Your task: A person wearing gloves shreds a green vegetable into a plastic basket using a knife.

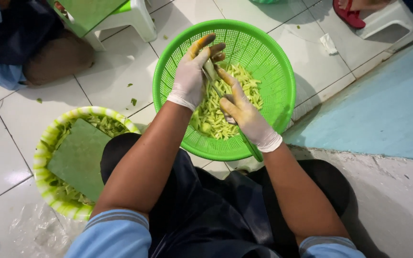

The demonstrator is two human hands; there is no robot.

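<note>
**Two gloved hands over a perforated green basket**

Head view: both hands wear thin white latex-like gloves, stained yellow at the fingertips. The left hand (190, 72) curls around a pale, slim piece of fruit (210, 69), its upper fingers spread. The right hand (243, 112) is closed on a knife (216, 88) whose narrow blade lies against that piece. Under them, a round plastic colander (277, 62) with fine mesh holes holds a heap of pale green-yellow shreds (211, 119). A striped glossy bowl (41, 148) to the left holds peelings and a flat green board (78, 157) on white floor tiles (115, 71).
</note>
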